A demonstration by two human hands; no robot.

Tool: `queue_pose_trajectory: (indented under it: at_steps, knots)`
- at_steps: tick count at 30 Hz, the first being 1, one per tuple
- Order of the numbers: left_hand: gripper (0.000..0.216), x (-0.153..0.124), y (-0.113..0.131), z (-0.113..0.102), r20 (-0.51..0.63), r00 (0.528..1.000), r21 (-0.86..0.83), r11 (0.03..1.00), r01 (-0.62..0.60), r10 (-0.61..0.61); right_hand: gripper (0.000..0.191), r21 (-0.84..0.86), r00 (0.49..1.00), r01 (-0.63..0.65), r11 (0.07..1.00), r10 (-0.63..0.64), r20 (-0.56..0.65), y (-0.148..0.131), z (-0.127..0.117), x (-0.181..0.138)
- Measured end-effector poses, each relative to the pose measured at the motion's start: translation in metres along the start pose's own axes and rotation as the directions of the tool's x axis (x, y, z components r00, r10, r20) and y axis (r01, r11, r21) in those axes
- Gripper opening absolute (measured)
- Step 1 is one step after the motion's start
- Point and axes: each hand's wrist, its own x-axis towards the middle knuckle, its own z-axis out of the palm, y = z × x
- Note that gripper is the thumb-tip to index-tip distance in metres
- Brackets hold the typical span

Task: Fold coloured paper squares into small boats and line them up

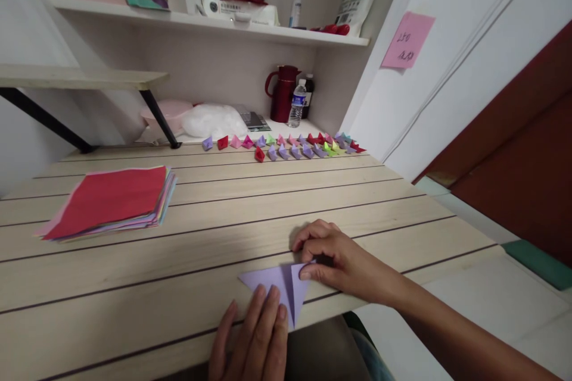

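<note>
A lilac sheet of paper [277,283], folded into a triangle, lies near the front edge of the wooden table [214,214]. My left hand [254,336] rests flat on its lower left part, fingers stretched out together. My right hand [333,259] presses down on the paper's right corner with bent fingers and thumb, pinching the fold. A stack of coloured paper sheets [111,202], red on top, lies at the left of the table. Along the far edge stand two rows of several small folded paper figures [286,146] in purple, red, pink and green.
Behind the table a low shelf holds a dark red jug [282,94], a water bottle [297,104], a pink bowl [167,114] and a white bag. A higher shelf [210,21] carries boxes and packets. A pink note [407,40] sticks on the white panel at right.
</note>
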Motion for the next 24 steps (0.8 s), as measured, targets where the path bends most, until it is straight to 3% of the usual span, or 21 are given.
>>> queue_pose_trajectory:
  at_steps: [8,17,24]
  knots:
    - [0.027,0.000,0.004,0.001,-0.005,0.999,-0.027,0.998,0.049,-0.050,0.029,-0.158,0.995,-0.058,0.986,0.044,-0.092,-0.004,0.013,0.004]
    - [0.026,0.000,0.002,0.001,-0.014,0.999,-0.041,0.999,0.035,-0.036,0.031,-0.243,0.991,-0.099,0.965,0.074,-0.110,-0.006,0.020,0.005]
    - [0.036,0.007,0.005,0.000,0.021,0.998,0.111,0.992,0.051,-0.054,0.027,-0.309,0.986,-0.144,0.940,0.110,-0.127,-0.003,0.013,0.008]
